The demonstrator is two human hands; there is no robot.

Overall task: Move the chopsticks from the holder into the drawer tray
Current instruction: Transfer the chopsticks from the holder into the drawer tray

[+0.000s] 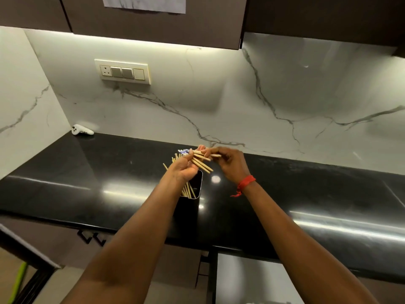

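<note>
A dark square holder (pixel 192 201) stands upright on the black countertop (pixel 98 172), with several pale wooden chopsticks (pixel 190 191) leaning inside it. My left hand (pixel 183 170) hovers just above the holder, closed around a fanned bunch of chopsticks (pixel 202 164). My right hand (pixel 231 164), with a red thread at the wrist, pinches the upper ends of that same bunch from the right. A small blue and white wrapper shows behind the sticks. No drawer tray can be made out clearly.
A white game controller (pixel 82 130) lies at the back left by the marble wall. A switch plate (pixel 123 72) is fixed to the wall. Dark drawer handles (pixel 92 236) sit below the counter's front edge. An opening with a pale surface (pixel 252 279) shows at lower right.
</note>
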